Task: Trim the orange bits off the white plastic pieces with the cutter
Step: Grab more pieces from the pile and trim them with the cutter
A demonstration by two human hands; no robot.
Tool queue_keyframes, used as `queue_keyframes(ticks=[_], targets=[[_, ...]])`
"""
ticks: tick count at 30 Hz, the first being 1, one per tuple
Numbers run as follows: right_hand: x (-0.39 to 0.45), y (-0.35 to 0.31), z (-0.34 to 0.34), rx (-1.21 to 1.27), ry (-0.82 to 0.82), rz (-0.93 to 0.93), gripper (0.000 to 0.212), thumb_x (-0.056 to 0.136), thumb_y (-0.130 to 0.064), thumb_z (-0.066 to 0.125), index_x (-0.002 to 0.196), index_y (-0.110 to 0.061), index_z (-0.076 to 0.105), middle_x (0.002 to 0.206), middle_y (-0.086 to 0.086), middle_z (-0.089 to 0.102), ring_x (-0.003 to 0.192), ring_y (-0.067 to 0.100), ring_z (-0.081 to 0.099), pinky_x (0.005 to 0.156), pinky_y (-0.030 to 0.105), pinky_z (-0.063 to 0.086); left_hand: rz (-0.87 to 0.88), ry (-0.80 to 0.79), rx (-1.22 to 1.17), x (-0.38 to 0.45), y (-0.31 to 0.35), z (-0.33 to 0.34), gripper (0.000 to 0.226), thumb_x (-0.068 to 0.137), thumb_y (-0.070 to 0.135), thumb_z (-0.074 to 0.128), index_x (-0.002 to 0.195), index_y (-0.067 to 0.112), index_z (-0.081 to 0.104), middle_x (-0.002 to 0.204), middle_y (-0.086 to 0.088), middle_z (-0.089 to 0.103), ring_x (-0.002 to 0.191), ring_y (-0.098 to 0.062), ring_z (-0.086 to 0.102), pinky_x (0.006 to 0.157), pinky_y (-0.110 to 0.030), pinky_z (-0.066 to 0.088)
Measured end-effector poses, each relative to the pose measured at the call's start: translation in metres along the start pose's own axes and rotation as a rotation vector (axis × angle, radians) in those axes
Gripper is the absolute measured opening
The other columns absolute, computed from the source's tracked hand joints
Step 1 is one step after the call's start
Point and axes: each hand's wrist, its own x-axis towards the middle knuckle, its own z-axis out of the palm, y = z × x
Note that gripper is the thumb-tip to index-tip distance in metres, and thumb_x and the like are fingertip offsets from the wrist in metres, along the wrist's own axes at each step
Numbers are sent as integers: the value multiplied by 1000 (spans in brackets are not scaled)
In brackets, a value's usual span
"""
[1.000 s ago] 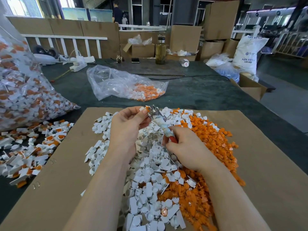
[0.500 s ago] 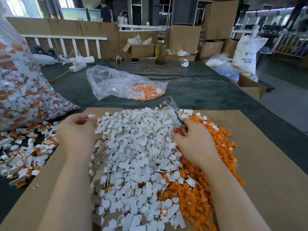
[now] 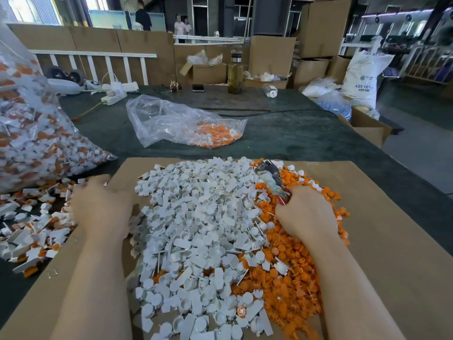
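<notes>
A big heap of trimmed white plastic pieces [image 3: 196,217] lies on a cardboard sheet [image 3: 380,241], with a heap of cut-off orange bits [image 3: 289,290] along its right side. My right hand [image 3: 306,214] rests on the orange heap and grips the cutter [image 3: 269,177], whose jaws point up and away. My left hand [image 3: 100,209] is blurred at the cardboard's left edge, fingers stretched toward loose white pieces with orange bits attached [image 3: 31,229]. I see nothing held in it.
A large clear bag of untrimmed pieces [image 3: 36,143] leans at the left. A half-empty bag holding orange bits [image 3: 183,123] lies beyond the cardboard on the green table. A bottle [image 3: 235,74] and phone [image 3: 198,87] sit at the far edge; an open box [image 3: 370,128] stands at the right.
My left hand left the cutter's jaws and swung left across the white heap to the cardboard's left edge. My right hand drew back to the right with the cutter and lowered onto the orange heap.
</notes>
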Motion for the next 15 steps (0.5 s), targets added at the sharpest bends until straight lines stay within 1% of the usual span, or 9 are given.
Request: queue_keyframes(ticks=[2,3,4,6,8,10,13,15], targets=[[0,-2,0,-15,-20,-9,15,89,-33,54,89,-19,60,75,-2,60,62,13,53,48,24,32,88,-170,20,-9,14,3,31,93,27,57,122,23,66,133,-14,56,118,-36,52,101,-54,44],[0,-2,1,-15,-39,-12,16,89,-33,53,91,-19,60,78,-2,61,64,15,54,49,25,33,120,-244,66,-15,20,5,31,94,32,56,123,24,66,132,-12,57,116,-35,54,101,-53,44],[0,-3,1,-22,-50,-15,16,90,-34,53,93,-19,60,80,-1,61,65,15,54,49,25,33,150,-316,161,-18,24,9,32,96,38,55,124,26,64,132,-11,57,115,-34,55,101,-53,43],[-1,-3,2,-64,-43,-20,15,89,-35,54,96,-21,57,78,-4,57,61,12,48,47,24,29,177,-468,306,-24,29,14,36,97,43,53,128,26,60,132,-11,58,115,-33,55,103,-50,42],[-2,-3,3,-98,-24,-17,13,89,-35,53,96,-24,53,74,-7,51,57,8,41,45,24,25,206,-566,342,-29,30,20,36,97,41,56,130,26,59,133,-10,58,116,-32,55,102,-47,45],[-3,-2,5,-106,-6,-11,15,89,-36,54,99,-24,53,73,-8,48,56,7,39,45,24,24,254,-559,313,-33,32,22,35,95,38,60,130,30,61,135,-6,59,119,-31,55,101,-45,46],[-3,-3,9,-111,17,-5,21,89,-38,55,105,-23,55,78,-6,51,61,11,43,46,24,24,296,-493,257,-35,33,23,27,93,40,64,119,34,67,133,-1,62,118,-28,56,99,-42,46],[-3,-3,10,-116,16,-7,24,89,-37,56,108,-23,55,83,-6,53,65,14,46,47,25,24,296,-463,237,-36,32,24,22,92,44,66,111,35,69,126,0,66,116,-26,57,102,-43,42]])
